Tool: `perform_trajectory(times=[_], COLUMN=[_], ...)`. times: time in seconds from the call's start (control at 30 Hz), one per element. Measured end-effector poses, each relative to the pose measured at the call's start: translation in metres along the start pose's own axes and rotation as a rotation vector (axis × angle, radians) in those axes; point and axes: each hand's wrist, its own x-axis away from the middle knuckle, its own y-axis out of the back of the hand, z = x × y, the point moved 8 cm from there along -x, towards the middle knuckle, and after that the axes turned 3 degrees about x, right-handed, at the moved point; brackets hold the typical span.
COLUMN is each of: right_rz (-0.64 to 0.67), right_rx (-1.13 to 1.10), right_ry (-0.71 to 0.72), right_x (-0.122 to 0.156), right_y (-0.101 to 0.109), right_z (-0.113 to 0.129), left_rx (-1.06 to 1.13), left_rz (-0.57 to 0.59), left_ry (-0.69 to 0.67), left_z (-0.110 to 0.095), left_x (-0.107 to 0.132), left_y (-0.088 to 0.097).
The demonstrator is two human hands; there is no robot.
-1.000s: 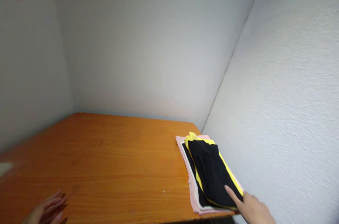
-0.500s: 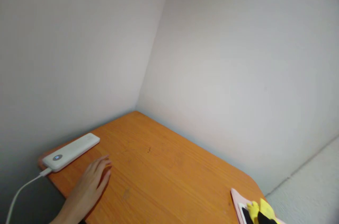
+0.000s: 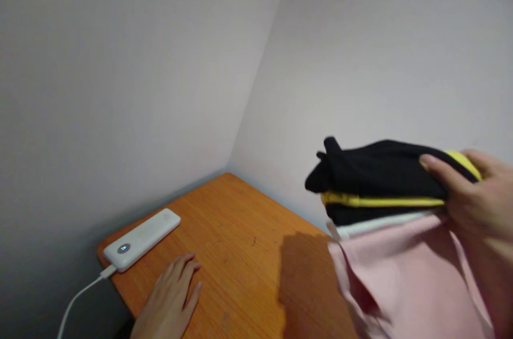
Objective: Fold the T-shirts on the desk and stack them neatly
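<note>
My right hand (image 3: 476, 197) grips a stack of folded cloths at its right end, with the thumb on top. The upper layer is black cloth (image 3: 380, 168), with a thin yellow band (image 3: 401, 202) below it. Under that come another black layer and a white edge (image 3: 380, 224). A pink fabric piece (image 3: 417, 280) hangs beneath, its left side creased open. The lower part runs out of view. My left hand (image 3: 170, 291) lies palm down on the wooden tabletop (image 3: 236, 243), fingers stretched and holding nothing.
A white power bank (image 3: 146, 237) with a lit display lies near the table's left edge. Its white cable (image 3: 78, 296) drops over that edge. Two pale walls (image 3: 192, 61) meet behind the table corner. The stack casts a shadow on the wood.
The pink, black and yellow fabrics have risen from the lower right, and my right hand now shows holding them. My left hand stays by the power bank; the view has shifted left.
</note>
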Motion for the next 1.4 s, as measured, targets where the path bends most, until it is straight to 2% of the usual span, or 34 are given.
perform_trajectory(times=[0.07,0.13,0.2,0.27,0.33,0.37,0.43,0.47,0.53,0.6,0.7,0.8,0.9,1.03,1.13,1.23,1.3,1.33,1.37,1.4], right_rz=[-0.125,-0.217,-0.227,-0.134,0.085,0.249,0.667,0.864,1.006,1.022,0.971,0.937,0.907,0.704,0.550,0.438,0.343,0.306,0.293,0.340], right_rx=[-0.085,-0.138,-0.134,-0.105,-0.079,-0.067,-0.042,-0.038,-0.048,-0.037,0.019,-0.006,-0.065,-0.156,-0.229,-0.285,-0.389,-0.456,-0.514,-0.536], right_ry=[0.018,0.046,0.111,0.210,0.310,0.349,0.406,0.409,0.393,0.338,0.146,-0.024,-0.021,0.047,0.095,0.104,0.090,0.076,0.048,0.010], right_x=[-0.033,-0.050,-0.051,-0.036,-0.003,0.021,0.085,0.120,0.174,0.207,0.227,0.219,0.178,0.089,0.037,0.019,0.030,0.044,0.064,0.090], right_y=[-0.026,-0.056,-0.093,-0.142,-0.203,-0.237,-0.304,-0.330,-0.357,-0.367,-0.368,-0.365,-0.361,-0.330,-0.291,-0.238,-0.189,-0.161,-0.133,-0.109], right_z=[0.033,0.068,0.107,0.145,0.179,0.192,0.207,0.208,0.205,0.194,0.165,0.139,0.133,0.138,0.136,0.118,0.095,0.080,0.062,0.041], left_rx=[-0.009,-0.021,-0.034,-0.043,-0.049,-0.053,-0.063,-0.069,-0.087,-0.109,-0.136,-0.134,-0.099,-0.046,-0.019,-0.003,0.000,0.000,0.000,0.000], left_rz=[0.005,0.007,0.005,-0.003,-0.007,-0.009,-0.011,-0.012,-0.017,-0.020,-0.026,-0.014,0.018,0.031,0.029,0.026,0.024,0.020,0.015,0.009], left_ry=[0.005,0.008,-0.001,-0.018,-0.038,-0.044,-0.053,-0.055,-0.063,-0.081,-0.095,-0.067,-0.033,-0.006,0.001,-0.005,-0.010,-0.015,-0.023,-0.033], left_z=[0.002,0.004,0.005,0.005,0.004,0.004,0.003,0.003,0.003,0.003,0.004,0.005,0.004,0.002,0.000,-0.003,-0.005,-0.006,-0.007,-0.008], left_x=[0.001,0.002,0.002,0.003,0.002,0.002,0.001,0.001,0.001,0.001,0.001,0.000,-0.002,-0.002,-0.002,-0.002,-0.003,-0.004,-0.004,-0.004], left_y=[-0.002,-0.004,-0.004,-0.003,-0.002,-0.002,-0.001,-0.001,-0.002,-0.004,-0.006,-0.005,-0.005,-0.003,-0.001,0.002,0.004,0.004,0.005,0.005])
